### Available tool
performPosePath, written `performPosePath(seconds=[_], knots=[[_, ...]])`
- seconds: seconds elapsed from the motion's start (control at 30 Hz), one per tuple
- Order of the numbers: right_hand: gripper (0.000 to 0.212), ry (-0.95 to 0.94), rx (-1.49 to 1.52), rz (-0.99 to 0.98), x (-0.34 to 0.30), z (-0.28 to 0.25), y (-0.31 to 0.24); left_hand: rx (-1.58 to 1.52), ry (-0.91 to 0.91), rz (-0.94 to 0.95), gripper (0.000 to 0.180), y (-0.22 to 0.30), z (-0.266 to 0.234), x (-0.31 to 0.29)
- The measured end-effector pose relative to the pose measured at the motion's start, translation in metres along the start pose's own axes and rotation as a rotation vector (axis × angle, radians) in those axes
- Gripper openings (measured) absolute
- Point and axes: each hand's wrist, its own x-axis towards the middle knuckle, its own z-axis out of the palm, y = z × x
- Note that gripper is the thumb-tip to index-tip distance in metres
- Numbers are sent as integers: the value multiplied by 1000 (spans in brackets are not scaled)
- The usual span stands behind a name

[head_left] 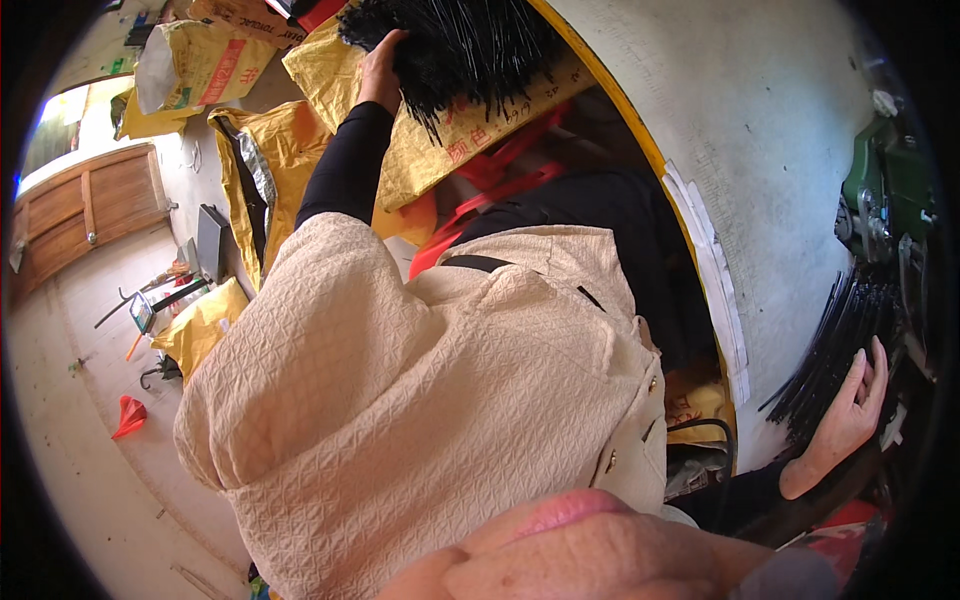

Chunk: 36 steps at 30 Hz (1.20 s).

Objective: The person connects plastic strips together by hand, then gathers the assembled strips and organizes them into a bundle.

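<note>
At the upper left, my left hand (378, 72) is at the near edge of a thick bundle of thin black wire-like strands (465, 50). Its thumb lies along them, while its other fingers are mostly buried. Beneath the strands is a yellow woven sack (430, 155) with red print. Far to the right, my right hand (845, 425) is open, fingers stretched out, beside a second fan of black strands (835, 340) on the white tabletop (750, 110). These strands run up to a green machine (885, 185), partly lost in the dark rim.
A red stool (480, 205) shows under the sack. More yellow sacks (270, 150) stand at the left. White strips (710, 270) hang along the yellow table edge. Small items and a red piece (130, 417) lie on the floor by a wooden door (90, 215).
</note>
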Motion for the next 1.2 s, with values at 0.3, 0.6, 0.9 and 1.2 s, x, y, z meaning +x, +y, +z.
performPosePath(seconds=[0.3, 0.6, 0.9, 1.2], knots=[[23, 9, 53, -56, -1, -9, -34, -149, 81, -224, 71, -41, -18, -16], [29, -330, 288, -517, 23, 14, -166, -37, 258, -332, 61, 1, -34, -17], [23, -344, 206, -643, 43, 35, -202, -1030, 307, -648, 22, 35, -39, -23], [21, -389, 217, -570, 45, 52, -188, -1087, 396, -719, 24, 38, -43, -20]])
